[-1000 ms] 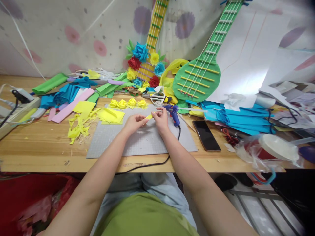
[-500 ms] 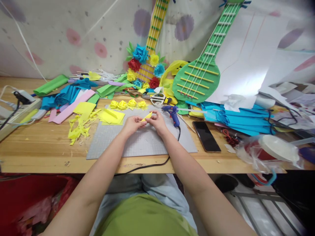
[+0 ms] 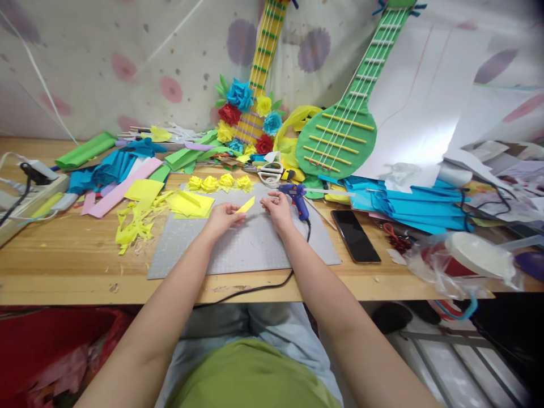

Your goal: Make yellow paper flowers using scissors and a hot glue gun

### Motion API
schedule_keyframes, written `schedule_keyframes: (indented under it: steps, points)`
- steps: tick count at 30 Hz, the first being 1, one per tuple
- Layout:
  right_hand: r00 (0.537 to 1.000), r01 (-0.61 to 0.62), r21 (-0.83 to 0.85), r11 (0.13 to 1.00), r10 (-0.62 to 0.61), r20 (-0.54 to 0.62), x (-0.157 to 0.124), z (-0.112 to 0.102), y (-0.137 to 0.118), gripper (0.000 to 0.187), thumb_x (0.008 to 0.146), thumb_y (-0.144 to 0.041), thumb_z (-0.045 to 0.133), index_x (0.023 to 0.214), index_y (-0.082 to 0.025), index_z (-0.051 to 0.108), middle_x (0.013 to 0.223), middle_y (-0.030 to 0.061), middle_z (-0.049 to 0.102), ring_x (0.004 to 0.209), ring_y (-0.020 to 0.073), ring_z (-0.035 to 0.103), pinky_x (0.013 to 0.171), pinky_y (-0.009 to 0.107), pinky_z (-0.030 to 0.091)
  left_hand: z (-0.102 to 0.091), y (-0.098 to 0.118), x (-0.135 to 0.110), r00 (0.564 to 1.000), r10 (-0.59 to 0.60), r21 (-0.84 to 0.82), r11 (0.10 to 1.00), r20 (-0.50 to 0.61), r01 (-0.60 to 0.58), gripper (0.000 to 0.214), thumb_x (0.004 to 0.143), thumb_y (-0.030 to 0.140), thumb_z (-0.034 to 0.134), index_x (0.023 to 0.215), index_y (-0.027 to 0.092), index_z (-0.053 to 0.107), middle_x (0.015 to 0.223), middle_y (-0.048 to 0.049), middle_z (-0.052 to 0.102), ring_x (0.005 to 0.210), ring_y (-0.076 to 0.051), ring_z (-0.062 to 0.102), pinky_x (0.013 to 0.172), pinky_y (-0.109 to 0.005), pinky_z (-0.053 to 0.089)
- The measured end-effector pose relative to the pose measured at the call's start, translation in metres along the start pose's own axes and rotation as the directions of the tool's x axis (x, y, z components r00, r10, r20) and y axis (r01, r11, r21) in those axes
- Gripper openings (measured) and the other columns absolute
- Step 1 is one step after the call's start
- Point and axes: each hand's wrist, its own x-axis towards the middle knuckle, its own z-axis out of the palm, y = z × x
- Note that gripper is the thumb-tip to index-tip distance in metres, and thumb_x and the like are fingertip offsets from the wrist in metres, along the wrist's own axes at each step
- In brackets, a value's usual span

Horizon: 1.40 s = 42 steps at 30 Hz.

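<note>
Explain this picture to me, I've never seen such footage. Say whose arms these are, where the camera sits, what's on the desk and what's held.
There is no machine here: a person wears a camera on the head, so the one view looks down along their own bare arms. The left hand pinches a small yellow paper strip; the right hand hovers beside it, empty, close to a blue glue gun. Both are above a grey cutting mat on a wooden table. At the mat's far edge lies a row of small yellow paper roses; to the right lies a black phone, and a green paper guitar leans at the back.
</note>
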Motion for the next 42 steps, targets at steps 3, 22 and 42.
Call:
schedule_keyframes:
  steps: [3, 22, 42]
  points:
    - [1.000, 0.004, -0.046, 0.999, -0.004, 0.001, 0.001, 0.002, 0.003, 0.029, 0.063, -0.023, 0.062, 0.084, -0.022, 0.043, 0.060, -0.0074, 0.059, 0.055, 0.0090, 0.055, 0.058, 0.023, 0.041, -0.003, 0.000, 0.008, 0.998, 0.059, 0.140, 0.989, -0.033, -0.054, 0.029, 0.058, 0.037, 0.072, 0.073, 0.014, 0.061, 0.061, -0.0019, 0.064, 0.047, -0.009, 0.054, 0.048, -0.021, 0.045]
    - [1.000, 0.007, -0.106, 0.994, -0.008, -0.004, -0.001, 0.002, 0.006, 0.028, 0.062, -0.020, 0.059, 0.085, -0.021, 0.043, 0.060, -0.0086, 0.057, 0.055, 0.0081, 0.054, 0.059, 0.023, 0.042, -0.022, 0.039, 0.071, 0.956, -0.029, 0.841, 0.485, 0.291, -0.241, 0.031, 0.077, 0.047, 0.048, 0.076, 0.018, 0.062, 0.069, -0.0035, 0.066, 0.060, -0.017, 0.056, 0.055, -0.026, 0.037]
    - [0.990, 0.143, -0.412, 0.900, -0.137, 0.044, -0.016, 0.005, 0.003, 0.022, 0.066, -0.022, 0.056, 0.086, -0.022, 0.045, 0.066, -0.0062, 0.056, 0.063, 0.0118, 0.054, 0.068, 0.028, 0.041, -0.119, 0.071, 0.060, 0.936, 0.217, 0.951, 0.073, 0.277, -0.299, 0.031, 0.067, 0.017, 0.048, 0.092, 0.022, 0.064, 0.105, -0.0069, 0.061, 0.105, -0.026, 0.052, 0.094, -0.036, 0.036]
